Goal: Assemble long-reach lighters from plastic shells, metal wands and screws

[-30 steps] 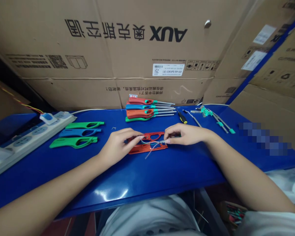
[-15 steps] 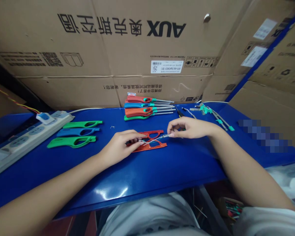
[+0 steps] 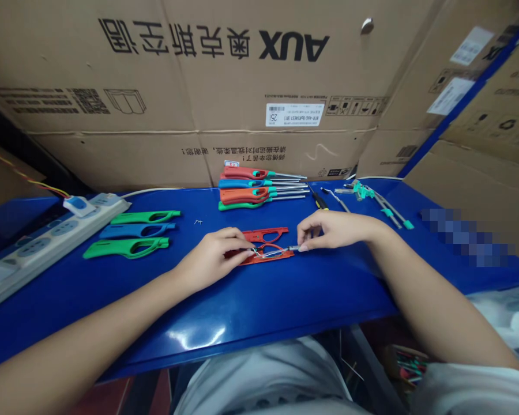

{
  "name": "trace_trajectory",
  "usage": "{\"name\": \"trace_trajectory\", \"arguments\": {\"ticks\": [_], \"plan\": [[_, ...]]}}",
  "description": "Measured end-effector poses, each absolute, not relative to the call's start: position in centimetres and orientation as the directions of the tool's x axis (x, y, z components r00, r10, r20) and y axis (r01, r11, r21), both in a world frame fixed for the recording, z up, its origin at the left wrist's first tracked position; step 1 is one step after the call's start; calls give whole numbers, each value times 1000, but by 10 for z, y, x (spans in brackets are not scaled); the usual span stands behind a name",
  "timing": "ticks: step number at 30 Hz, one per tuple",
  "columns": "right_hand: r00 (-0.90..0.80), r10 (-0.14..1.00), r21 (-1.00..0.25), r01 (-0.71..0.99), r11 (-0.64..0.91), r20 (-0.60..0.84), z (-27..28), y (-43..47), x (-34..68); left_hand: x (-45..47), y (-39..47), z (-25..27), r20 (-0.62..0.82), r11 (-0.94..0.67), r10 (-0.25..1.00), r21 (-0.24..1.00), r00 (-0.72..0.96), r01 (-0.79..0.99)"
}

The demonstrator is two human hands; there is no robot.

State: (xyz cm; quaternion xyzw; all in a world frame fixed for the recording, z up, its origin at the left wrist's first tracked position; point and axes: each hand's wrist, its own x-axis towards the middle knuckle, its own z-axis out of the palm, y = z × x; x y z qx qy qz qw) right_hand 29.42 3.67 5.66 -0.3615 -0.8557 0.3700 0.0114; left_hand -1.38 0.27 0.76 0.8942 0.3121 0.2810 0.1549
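Two orange-red lighter handle shells lie on the table, the far shell (image 3: 279,231) behind the near shell (image 3: 277,257). With its fingertips together, my left hand (image 3: 218,251) pinches thin wires (image 3: 268,254) over the left part of these shells; what else sits in those fingers is hidden. The wires run right to a slim metal tube (image 3: 293,248), whose end my right hand (image 3: 328,229) grips between thumb and fingers. The tube is above the right end of the near shell.
Assembled lighters (image 3: 244,196) lie by the cardboard wall (image 3: 225,115). Green and blue handle shells (image 3: 125,249) sit left, beside a power strip (image 3: 52,242). A screwdriver (image 3: 320,200) and metal tubes with green parts (image 3: 387,208) are at back right. Small metal bits (image 3: 198,221) lie mid-table.
My right hand has brought the metal tube slightly down toward the near shell, and the wires have dropped with it. The left hand has shifted slightly, still pinching.
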Motion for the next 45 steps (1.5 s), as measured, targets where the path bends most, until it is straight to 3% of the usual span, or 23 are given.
{"name": "trace_trajectory", "arguments": {"ticks": [13,27,34,45], "plan": [[-731,637,-564,642,520,-245,50,35,289,-13,3,4,382,-765,630,457,676,454],[-771,621,-501,596,627,-140,50,35,284,-9,1,3,393,-753,647,462,653,468],[-787,602,-352,607,712,-138,55,25,277,-8,-1,3,373,-733,669,471,643,490],[-725,661,-95,685,722,-194,59,11,264,-7,0,4,360,-729,672,472,647,495]]}}
